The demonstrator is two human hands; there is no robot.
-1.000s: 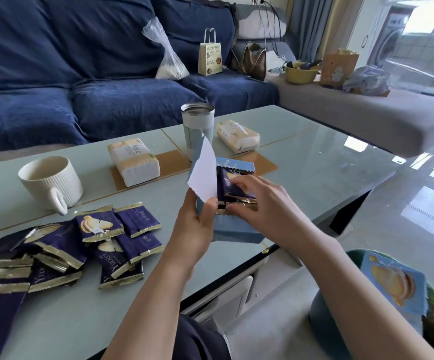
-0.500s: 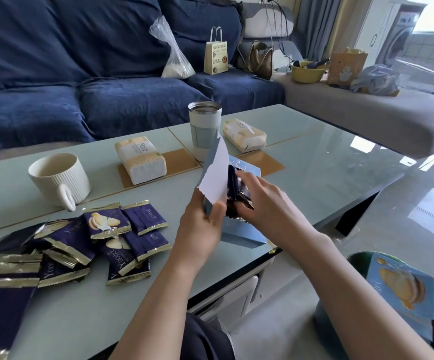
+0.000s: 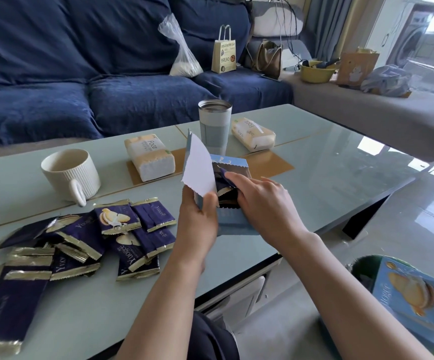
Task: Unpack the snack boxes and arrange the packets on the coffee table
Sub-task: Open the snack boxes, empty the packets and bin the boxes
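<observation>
A light blue snack box (image 3: 232,222) stands on the pale green coffee table (image 3: 327,178), its torn white flap (image 3: 197,172) raised. My left hand (image 3: 197,224) grips the box by its left side, below the flap. My right hand (image 3: 265,203) reaches into the open top, its fingers curled round dark blue packets (image 3: 226,188) inside. A loose pile of dark blue, gold-edged snack packets (image 3: 117,229) lies on the table to the left. A long dark blue wrapper (image 3: 10,305) lies at the near left edge.
A white ribbed mug (image 3: 67,175), two tissue packs (image 3: 149,157) (image 3: 253,133) and a steel tumbler (image 3: 214,126) stand behind the box. Another blue snack box (image 3: 408,292) sits in a green bin at lower right. A blue sofa (image 3: 106,74) carries bags.
My right hand has pushed deeper into the box, over the packets. The box and left hand have stayed in place.
</observation>
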